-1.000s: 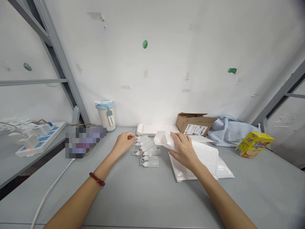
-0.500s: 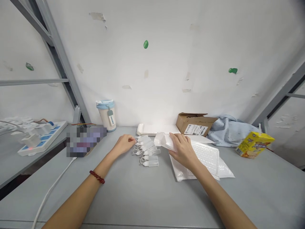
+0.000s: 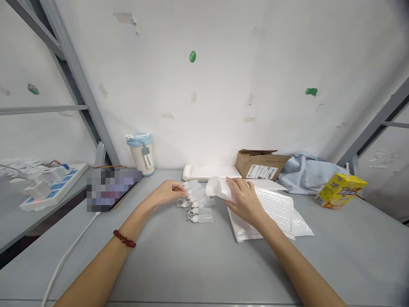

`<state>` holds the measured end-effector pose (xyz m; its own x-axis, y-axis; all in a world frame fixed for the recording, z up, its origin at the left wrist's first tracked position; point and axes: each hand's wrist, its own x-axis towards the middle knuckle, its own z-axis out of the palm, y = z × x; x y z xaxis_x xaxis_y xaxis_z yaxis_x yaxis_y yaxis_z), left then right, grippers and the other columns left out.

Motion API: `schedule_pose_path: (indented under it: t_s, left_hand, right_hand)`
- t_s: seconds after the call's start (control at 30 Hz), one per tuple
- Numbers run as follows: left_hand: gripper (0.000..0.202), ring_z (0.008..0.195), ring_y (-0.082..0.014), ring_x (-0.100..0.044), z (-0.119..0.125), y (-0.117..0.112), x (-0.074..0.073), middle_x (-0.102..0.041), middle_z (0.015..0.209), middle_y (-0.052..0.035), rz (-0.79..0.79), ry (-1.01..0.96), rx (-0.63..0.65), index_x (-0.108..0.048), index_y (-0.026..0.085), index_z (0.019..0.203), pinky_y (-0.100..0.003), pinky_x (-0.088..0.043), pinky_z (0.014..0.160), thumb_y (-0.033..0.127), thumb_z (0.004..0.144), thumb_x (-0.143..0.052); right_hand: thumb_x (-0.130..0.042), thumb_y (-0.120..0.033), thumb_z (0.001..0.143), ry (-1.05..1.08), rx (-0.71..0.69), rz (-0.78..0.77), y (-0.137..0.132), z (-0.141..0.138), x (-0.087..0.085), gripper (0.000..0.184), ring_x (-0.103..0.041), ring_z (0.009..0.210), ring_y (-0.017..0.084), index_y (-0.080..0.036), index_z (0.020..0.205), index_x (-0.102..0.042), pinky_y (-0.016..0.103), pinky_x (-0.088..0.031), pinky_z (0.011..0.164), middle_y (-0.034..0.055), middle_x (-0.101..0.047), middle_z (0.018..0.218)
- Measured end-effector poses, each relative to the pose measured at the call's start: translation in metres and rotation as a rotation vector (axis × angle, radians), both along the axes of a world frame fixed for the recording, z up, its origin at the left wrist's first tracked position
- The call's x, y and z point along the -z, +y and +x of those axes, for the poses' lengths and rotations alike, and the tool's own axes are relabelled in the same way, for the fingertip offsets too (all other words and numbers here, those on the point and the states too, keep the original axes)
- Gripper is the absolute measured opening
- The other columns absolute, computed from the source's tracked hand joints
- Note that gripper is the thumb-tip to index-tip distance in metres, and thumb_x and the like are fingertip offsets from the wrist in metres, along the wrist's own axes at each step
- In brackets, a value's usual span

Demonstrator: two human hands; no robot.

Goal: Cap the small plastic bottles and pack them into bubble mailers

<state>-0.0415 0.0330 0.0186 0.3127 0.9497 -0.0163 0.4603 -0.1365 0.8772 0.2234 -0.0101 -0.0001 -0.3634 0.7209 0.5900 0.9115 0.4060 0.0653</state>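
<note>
My left hand point(image 3: 168, 192) is at the left edge of a cluster of small clear squeeze bottles point(image 3: 200, 200). Its fingers are curled together at the bottles' white caps; whatever they pinch is hidden. Thin white loops hang by several caps. To the right, my right hand point(image 3: 244, 198) grips a white bubble mailer point(image 3: 220, 187), its mouth gaping towards the bottles. Beneath that hand and wrist lie more white bubble mailers point(image 3: 277, 209), flat on the grey table point(image 3: 179, 264).
Behind are a stack of white mailers point(image 3: 211, 171), a cardboard box point(image 3: 262, 164) and a light blue cloth point(image 3: 306, 172). A yellow drink carton point(image 3: 340, 192) stands right. On the left are a lidded cup point(image 3: 142, 157), a phone point(image 3: 113, 189) on a cable and a power strip point(image 3: 57, 187).
My left hand has shifted slightly right, its fingertips now over the caps of the upper bottles. My right hand stays on the mailer. The view has moved a little.
</note>
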Motion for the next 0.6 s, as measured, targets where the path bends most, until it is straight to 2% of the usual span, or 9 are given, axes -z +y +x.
schedule_pose_path:
  t_s: [0.1, 0.2, 0.43, 0.6]
  left_hand:
    - [0.018, 0.061, -0.0164, -0.051, 0.001, 0.001, 0.004, -0.062, 0.061, -0.0027, -0.009, 0.017, 0.052, -0.069, 0.015, 0.064, -0.025, -0.036, 0.055, 0.032, 0.057, -0.069]
    - [0.018, 0.061, -0.0154, -0.05, 0.002, 0.001, 0.003, -0.061, 0.062, -0.0019, 0.008, 0.014, 0.075, -0.068, 0.015, 0.065, -0.025, -0.035, 0.055, 0.032, 0.062, -0.066]
    - [0.023, 0.058, -0.0113, -0.046, 0.003, -0.005, -0.013, -0.059, 0.069, -0.0005, 0.044, -0.058, -0.001, -0.065, 0.017, 0.074, -0.021, -0.033, 0.051, 0.039, 0.067, -0.061]
    - [0.027, 0.061, -0.0114, -0.046, 0.002, -0.006, -0.017, -0.058, 0.07, -0.0013, 0.095, -0.097, 0.006, -0.065, 0.017, 0.076, -0.02, -0.033, 0.05, 0.042, 0.067, -0.061]
  right_hand:
    - [-0.05, -0.016, 0.071, -0.006, 0.004, -0.009, 0.0, 0.0, 0.0, 0.05, -0.047, 0.096, 0.027, -0.015, 0.12, -0.04, 0.038, -0.033, 0.078, 0.0128, -0.052, 0.103]
    - [-0.051, -0.015, 0.07, -0.011, 0.015, -0.019, 0.0, 0.0, 0.0, 0.05, -0.047, 0.097, 0.027, -0.014, 0.119, -0.041, 0.038, -0.033, 0.079, 0.0128, -0.052, 0.103]
    - [-0.05, -0.014, 0.069, -0.018, 0.012, -0.038, -0.001, -0.001, -0.001, 0.051, -0.046, 0.097, 0.027, -0.013, 0.119, -0.041, 0.039, -0.033, 0.079, 0.0132, -0.052, 0.103]
    - [-0.05, -0.012, 0.068, -0.013, 0.023, -0.101, -0.002, -0.003, -0.002, 0.051, -0.046, 0.097, 0.026, -0.013, 0.118, -0.042, 0.038, -0.033, 0.081, 0.0127, -0.052, 0.104]
